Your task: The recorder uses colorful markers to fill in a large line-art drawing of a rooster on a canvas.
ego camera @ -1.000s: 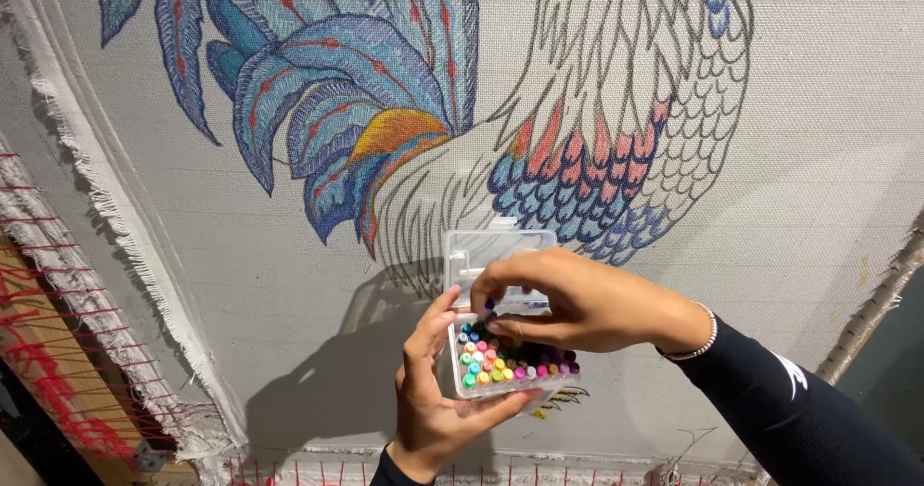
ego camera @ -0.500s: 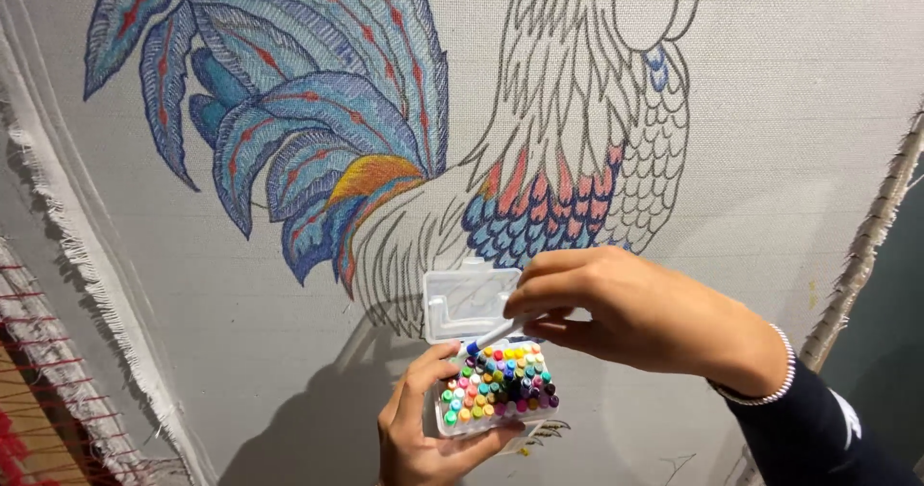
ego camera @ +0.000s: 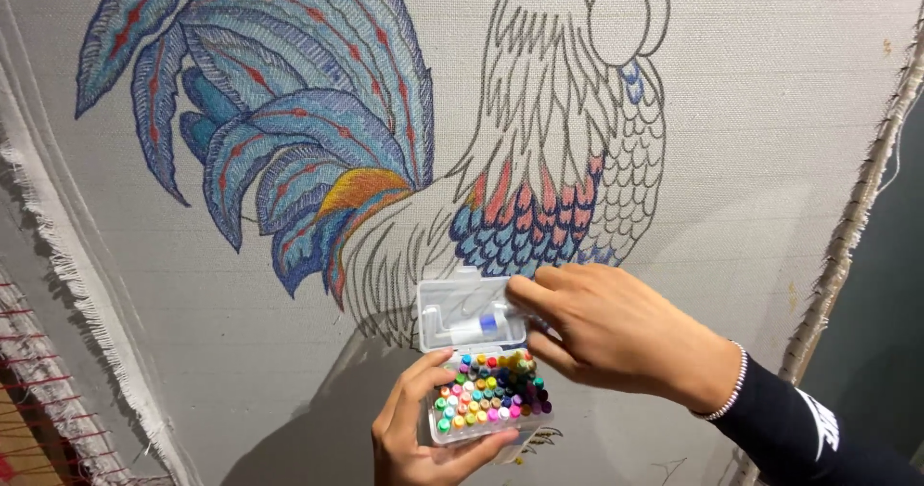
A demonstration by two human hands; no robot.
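One package is seen: a clear plastic marker box [ego camera: 486,399], rectangular, with rounded corners. It is placed just below the rooster drawing [ego camera: 404,149], in front of the grey canvas. It is filled with markers standing upright, so that only round caps in green, orange, pink, blue, yellow and purple are shown. Its transparent lid [ego camera: 467,311] is opened upward and overlaps the lower edge of the rooster drawing. The box is gripped from below by the left hand [ego camera: 423,438].
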